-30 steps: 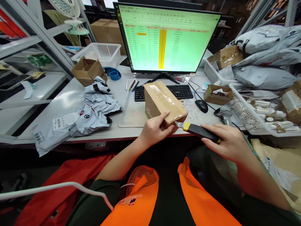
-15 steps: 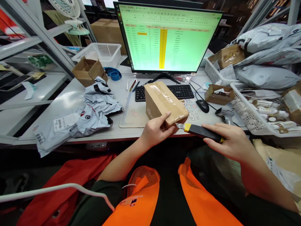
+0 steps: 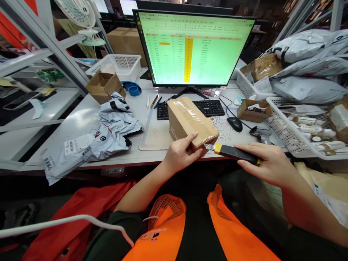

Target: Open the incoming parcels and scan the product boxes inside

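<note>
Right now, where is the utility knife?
In the head view the utility knife is right of centre at the desk's near edge, held in the right hand, its blade tip at the near corner of the taped cardboard box.

**Tight lanes on a crowded desk**

Bare white desktop (image 3: 78,119) opens on the left, but a heap of crumpled grey plastic mailer bags (image 3: 108,127) blocks the way in from there. Straight ahead, the brown taped cardboard box (image 3: 190,119) stands in front of the black keyboard (image 3: 209,107) and the big green-lit monitor (image 3: 193,47). On the right, the black mouse (image 3: 235,124), a small open cardboard tray (image 3: 252,110) and a white mesh plastic basket (image 3: 288,137) crowd close, leaving only a narrow strip along the front edge.
</note>
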Demonstrator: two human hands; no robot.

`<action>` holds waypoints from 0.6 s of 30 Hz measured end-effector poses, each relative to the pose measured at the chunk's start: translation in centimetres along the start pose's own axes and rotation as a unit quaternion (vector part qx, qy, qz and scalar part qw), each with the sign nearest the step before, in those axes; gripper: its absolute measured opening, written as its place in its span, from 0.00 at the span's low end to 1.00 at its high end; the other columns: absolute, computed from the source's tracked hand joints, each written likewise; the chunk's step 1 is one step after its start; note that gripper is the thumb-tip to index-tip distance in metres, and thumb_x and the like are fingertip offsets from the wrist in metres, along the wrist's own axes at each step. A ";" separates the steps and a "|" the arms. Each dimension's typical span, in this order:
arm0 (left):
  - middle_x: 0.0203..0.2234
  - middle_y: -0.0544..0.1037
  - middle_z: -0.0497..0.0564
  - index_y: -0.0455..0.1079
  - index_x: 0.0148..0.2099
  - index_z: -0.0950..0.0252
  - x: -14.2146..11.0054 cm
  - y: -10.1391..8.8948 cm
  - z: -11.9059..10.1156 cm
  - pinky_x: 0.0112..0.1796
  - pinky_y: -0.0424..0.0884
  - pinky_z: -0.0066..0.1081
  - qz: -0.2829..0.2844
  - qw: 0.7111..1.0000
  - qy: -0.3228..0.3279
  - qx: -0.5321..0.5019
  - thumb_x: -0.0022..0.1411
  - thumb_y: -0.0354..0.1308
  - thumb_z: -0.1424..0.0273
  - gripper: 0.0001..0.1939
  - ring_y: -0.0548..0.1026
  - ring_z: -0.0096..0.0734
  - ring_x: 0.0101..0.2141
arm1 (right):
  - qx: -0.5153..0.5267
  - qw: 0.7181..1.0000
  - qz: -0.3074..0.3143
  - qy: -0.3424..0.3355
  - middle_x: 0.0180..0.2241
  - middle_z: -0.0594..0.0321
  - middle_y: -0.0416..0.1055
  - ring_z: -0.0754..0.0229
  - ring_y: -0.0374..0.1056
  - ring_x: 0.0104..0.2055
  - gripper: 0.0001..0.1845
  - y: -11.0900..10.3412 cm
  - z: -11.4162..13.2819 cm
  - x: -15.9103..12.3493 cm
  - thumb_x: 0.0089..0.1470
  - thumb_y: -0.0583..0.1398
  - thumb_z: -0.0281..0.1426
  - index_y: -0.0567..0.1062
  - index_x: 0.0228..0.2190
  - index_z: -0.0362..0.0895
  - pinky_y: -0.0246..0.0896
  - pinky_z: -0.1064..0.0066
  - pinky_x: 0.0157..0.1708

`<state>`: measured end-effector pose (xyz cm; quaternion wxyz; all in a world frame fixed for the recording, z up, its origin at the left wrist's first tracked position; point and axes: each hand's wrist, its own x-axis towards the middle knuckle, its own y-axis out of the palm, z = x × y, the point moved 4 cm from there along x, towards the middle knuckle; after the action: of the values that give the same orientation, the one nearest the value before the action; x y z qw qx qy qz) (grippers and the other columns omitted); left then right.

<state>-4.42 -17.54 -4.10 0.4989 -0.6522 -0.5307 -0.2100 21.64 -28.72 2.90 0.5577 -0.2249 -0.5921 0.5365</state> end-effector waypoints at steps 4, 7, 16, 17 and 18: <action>0.36 0.83 0.55 0.72 0.64 0.69 -0.1 0.0 0.1 0.36 0.80 0.27 -0.003 1.000 -0.006 -0.001 0.72 0.64 0.58 0.26 0.80 0.29 0.28 | -0.015 1.000 -0.020 0.008 0.46 0.58 0.82 0.52 0.79 0.44 0.19 -0.3 -0.2 0.0 0.68 0.61 0.41 0.81 0.54 0.45 0.72 0.64 0.44; 0.34 0.83 0.54 0.72 0.63 0.70 0.0 0.0 0.0 0.33 0.80 0.26 -0.003 1.000 0.001 0.007 0.72 0.63 0.56 0.27 0.80 0.28 0.27 | 0.003 1.000 0.000 -0.001 0.44 0.59 0.82 0.54 0.79 0.40 0.19 -0.2 0.3 -0.1 0.69 0.61 0.41 0.81 0.54 0.46 0.71 0.65 0.40; 0.34 0.83 0.53 0.71 0.63 0.70 0.2 0.0 0.0 0.33 0.79 0.25 0.000 1.000 0.005 0.003 0.72 0.63 0.56 0.27 0.79 0.27 0.27 | 0.001 1.000 0.028 0.007 0.43 0.60 0.82 0.55 0.78 0.39 0.19 -0.2 0.2 0.1 0.69 0.60 0.42 0.81 0.54 0.48 0.67 0.66 0.35; 0.34 0.83 0.53 0.71 0.63 0.70 0.2 0.0 -0.1 0.33 0.79 0.25 -0.002 1.000 0.009 0.002 0.72 0.63 0.56 0.27 0.79 0.27 0.27 | -0.001 0.999 0.031 0.010 0.43 0.60 0.81 0.55 0.78 0.39 0.19 -0.2 0.4 0.1 0.69 0.60 0.42 0.80 0.55 0.48 0.67 0.66 0.35; 0.34 0.83 0.54 0.71 0.63 0.70 0.2 0.0 -0.2 0.33 0.79 0.25 -0.004 1.000 0.012 0.003 0.73 0.63 0.57 0.26 0.79 0.27 0.27 | -0.008 0.999 0.031 0.012 0.43 0.60 0.81 0.55 0.78 0.38 0.20 -0.3 0.7 0.1 0.69 0.60 0.43 0.80 0.55 0.48 0.66 0.66 0.34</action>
<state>-4.26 -17.57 -3.85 0.5069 -0.6457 -0.5278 -0.2182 21.04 -29.00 3.35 0.5463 -0.2542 -0.5822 0.5458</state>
